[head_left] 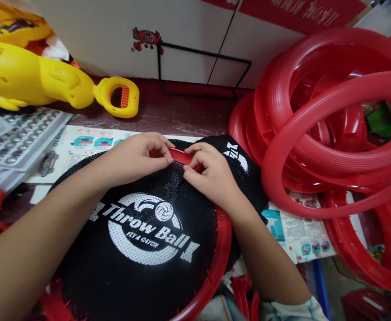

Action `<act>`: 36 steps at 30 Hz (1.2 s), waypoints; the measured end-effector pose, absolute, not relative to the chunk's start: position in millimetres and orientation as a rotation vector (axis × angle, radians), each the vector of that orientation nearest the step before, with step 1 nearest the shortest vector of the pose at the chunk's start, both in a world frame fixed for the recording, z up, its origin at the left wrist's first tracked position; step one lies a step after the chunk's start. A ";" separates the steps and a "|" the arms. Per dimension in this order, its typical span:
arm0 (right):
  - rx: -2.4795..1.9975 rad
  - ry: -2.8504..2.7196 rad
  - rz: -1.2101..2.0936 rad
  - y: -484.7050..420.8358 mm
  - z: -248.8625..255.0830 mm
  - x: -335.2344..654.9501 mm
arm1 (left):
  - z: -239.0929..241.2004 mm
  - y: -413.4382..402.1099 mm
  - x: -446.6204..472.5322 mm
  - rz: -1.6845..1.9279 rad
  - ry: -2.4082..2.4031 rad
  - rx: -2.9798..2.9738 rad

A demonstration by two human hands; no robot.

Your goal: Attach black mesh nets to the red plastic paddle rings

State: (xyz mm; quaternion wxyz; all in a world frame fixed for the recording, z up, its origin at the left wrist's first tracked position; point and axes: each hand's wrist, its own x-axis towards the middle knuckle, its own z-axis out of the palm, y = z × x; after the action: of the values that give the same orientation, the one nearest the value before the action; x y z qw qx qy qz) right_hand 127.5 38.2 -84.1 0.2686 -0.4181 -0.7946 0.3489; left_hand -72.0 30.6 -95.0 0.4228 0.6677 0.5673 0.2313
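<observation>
Your arms (45, 232) stretch over the red ring (222, 247) and its black cloth (115, 281) to the far edge, where your left hand (147, 151) and right hand (207, 169), side by side and equally near, both pinch the cloth between fingertips.

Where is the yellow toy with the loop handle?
In the head view, the yellow toy lies at upper left, beyond the tray of small round pieces and left of the black wire stand.
</observation>
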 end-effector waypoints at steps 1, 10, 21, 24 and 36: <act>-1.123 -2.141 0.945 38.0 -83.9 127.6 | -94.7 30.8 -72.1 0.571 1.432 1.662; -1.163 -2.113 0.995 37.9 -83.7 126.5 | -94.8 31.0 -69.2 0.564 1.488 1.676; -1.167 -2.150 1.284 47.5 -75.4 144.5 | -92.8 25.9 -68.2 0.660 1.417 1.738; -1.164 -2.179 1.265 45.9 -75.5 145.2 | -89.9 23.5 -68.8 0.712 1.291 1.823; -1.137 -1.986 1.366 46.8 -83.5 146.5 | -91.3 22.1 -64.5 0.612 1.199 2.010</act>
State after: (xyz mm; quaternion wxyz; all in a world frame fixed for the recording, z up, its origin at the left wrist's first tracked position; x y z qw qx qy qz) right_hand 146.5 46.8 -83.5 0.2359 -0.4145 -0.7242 0.4981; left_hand -64.5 22.1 -91.3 0.3534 0.7772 0.4636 0.2367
